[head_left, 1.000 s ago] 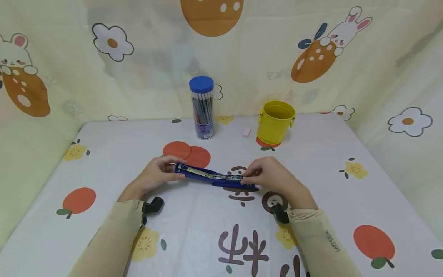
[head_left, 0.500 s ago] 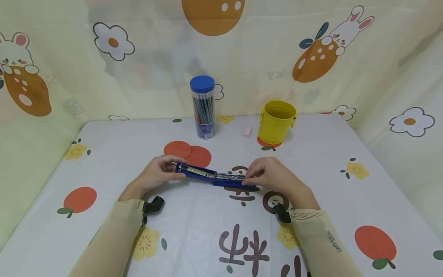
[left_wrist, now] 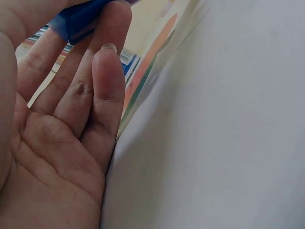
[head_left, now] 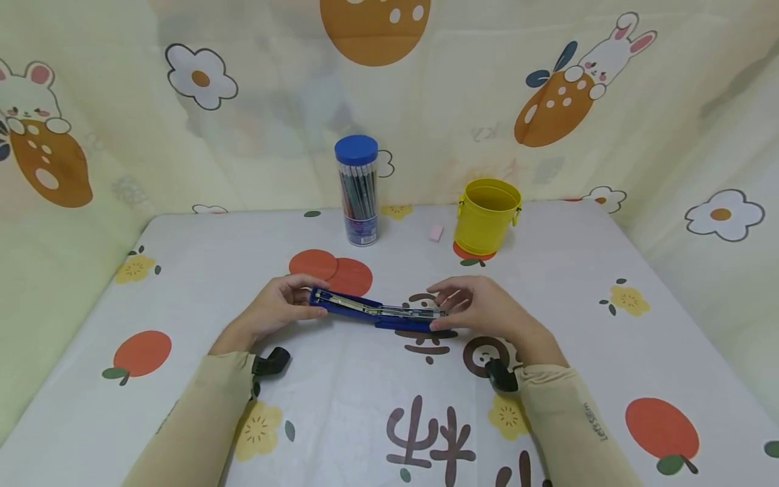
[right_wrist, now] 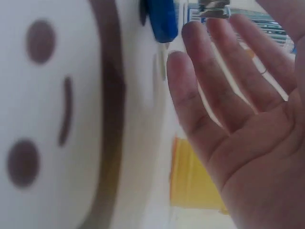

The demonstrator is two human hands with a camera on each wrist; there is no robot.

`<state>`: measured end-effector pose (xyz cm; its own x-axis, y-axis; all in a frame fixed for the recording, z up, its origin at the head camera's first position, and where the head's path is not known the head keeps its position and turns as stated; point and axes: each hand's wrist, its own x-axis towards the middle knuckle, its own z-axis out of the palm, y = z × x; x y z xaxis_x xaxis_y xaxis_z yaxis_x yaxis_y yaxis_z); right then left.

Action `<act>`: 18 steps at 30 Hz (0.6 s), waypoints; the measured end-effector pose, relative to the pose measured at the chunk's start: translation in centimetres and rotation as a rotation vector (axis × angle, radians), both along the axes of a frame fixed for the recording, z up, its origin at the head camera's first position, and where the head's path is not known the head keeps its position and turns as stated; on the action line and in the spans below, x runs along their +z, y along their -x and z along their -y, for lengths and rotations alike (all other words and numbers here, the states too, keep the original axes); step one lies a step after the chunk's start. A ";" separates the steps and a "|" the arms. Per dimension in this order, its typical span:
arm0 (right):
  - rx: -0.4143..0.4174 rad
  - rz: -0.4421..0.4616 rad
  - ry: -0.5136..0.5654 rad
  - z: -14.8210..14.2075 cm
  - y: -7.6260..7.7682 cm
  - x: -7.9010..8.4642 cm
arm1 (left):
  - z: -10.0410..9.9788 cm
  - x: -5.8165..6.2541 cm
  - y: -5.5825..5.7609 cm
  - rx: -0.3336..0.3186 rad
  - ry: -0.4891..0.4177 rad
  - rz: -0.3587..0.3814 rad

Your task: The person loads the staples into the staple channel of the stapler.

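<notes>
A blue stapler [head_left: 377, 314] lies swung wide open in the middle of the table, its metal staple track showing along the length. At its left end my left hand [head_left: 280, 301] pinches the blue arm between thumb and fingers; in the left wrist view that blue end [left_wrist: 78, 21] sits at the fingertips. My right hand [head_left: 477, 304] is at the other end, thumb tip overlapping the stapler and the fingers spread apart above it. In the right wrist view the right fingers [right_wrist: 214, 71] are extended beside the blue stapler end [right_wrist: 163, 21].
Behind the stapler stands a clear tub of pencils [head_left: 358, 193] with a blue lid. A yellow bucket [head_left: 485, 220] is at the back right, and a small pink eraser [head_left: 436, 233] lies between them. A patterned cloth covers the table, and a curtain [head_left: 274, 135] hangs behind.
My right hand has loosened from the stapler's right end, its fingers lifting and parting from the thumb while the hand shifts slightly right. The left hand and stapler stay nearly still.
</notes>
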<state>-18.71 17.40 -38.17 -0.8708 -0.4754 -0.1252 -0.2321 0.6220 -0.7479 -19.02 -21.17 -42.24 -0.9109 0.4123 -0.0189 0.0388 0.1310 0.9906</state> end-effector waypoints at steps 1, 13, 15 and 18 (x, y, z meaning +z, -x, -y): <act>0.001 0.013 0.010 0.0 0.0 -0.1 | 0.0 0.0 0.0 0.000 0.001 0.001; -0.021 0.093 0.070 -0.4 -0.1 -0.8 | -1.0 1.5 -0.5 0.007 -0.022 -0.120; -0.016 0.097 0.079 -0.3 -0.1 -0.7 | -1.5 2.3 -0.8 0.012 -0.020 -0.151; -0.006 0.099 0.095 -0.3 0.1 -0.6 | -2.6 3.6 -1.1 0.022 -0.007 -0.205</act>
<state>-18.81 17.65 -38.78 -0.8591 -0.4843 -0.1655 -0.1507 0.5484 -0.8225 -17.92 -18.54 -38.68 -0.9042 0.3916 0.1705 0.2367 0.1272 0.9632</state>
